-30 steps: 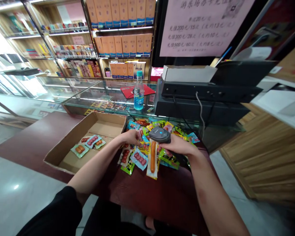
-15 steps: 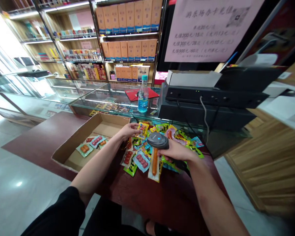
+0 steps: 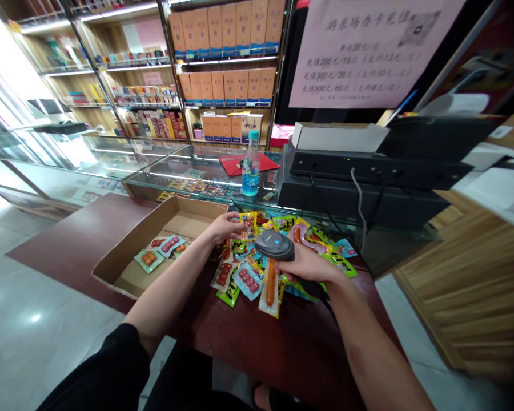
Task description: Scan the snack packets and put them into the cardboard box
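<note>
My left hand (image 3: 228,226) pinches a yellow snack packet (image 3: 249,225) by its left edge, above the far side of a heap of packets. My right hand (image 3: 305,263) is wrapped round the handle of a dark grey barcode scanner (image 3: 274,244), whose head points left toward the yellow packet. Under the scanner lies a long packaged sausage (image 3: 270,288). Beside it are a blue-edged packet of small sausages (image 3: 248,281) and a packet of red ones (image 3: 223,275). Green packets (image 3: 341,264) fill the heap's right side, partly hidden by my right hand.
An open cardboard box (image 3: 124,279) holding several sausage packets stands left on the dark red table (image 3: 240,337). Behind, a blue drink bottle (image 3: 251,168) and a red folder (image 3: 227,164) rest on the glass counter. Black equipment (image 3: 368,188) with hanging cables stands back right.
The yellow packet is turned slightly more upright in my left hand. My right hand and the scanner hold almost the same place; the whole view has shifted a little.
</note>
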Motion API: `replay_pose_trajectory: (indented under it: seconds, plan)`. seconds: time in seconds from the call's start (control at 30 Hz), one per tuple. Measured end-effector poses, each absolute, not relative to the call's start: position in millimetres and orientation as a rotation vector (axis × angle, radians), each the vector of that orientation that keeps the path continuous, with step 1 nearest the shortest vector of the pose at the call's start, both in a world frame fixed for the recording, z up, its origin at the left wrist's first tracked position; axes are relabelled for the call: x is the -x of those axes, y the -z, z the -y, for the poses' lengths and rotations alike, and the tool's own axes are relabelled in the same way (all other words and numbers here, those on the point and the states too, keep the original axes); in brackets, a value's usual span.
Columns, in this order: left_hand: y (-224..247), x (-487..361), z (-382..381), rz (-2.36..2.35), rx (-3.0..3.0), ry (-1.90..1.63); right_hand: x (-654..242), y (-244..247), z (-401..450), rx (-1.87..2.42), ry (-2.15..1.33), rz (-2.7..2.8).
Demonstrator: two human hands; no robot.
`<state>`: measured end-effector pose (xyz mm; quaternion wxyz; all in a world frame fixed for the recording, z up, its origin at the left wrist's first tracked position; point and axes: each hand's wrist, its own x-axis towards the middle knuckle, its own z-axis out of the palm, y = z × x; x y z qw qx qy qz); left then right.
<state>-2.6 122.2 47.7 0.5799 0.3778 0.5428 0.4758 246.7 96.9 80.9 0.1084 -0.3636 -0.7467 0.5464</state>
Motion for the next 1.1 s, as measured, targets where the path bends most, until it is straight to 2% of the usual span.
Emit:
replay_pose_trajectory:
  seconds: [0.43, 0.7, 0.87, 1.1]
  plan:
    - [-43.5, 4.3, -123.3, -1.269, -0.883, -1.113, -249.9, -69.4, -102.2, 1.016, -1.628, 2.192]
    - [-63.8, 12.4, -124.3, -1.294, -0.915, -1.163, -248.2, -69.2, -101.6, 1.042, -1.619, 2.235]
    - [-91.9, 58.4, -104.5, -1.373, -0.991, -1.218, -245.2, -68.3, -99.6, 1.013, -1.635, 2.255]
    - [-125.3, 150.0, -35.0, -1.67, -1.047, -1.279, -245.3, -67.6, -101.0, 1.0, -1.6, 2.3]
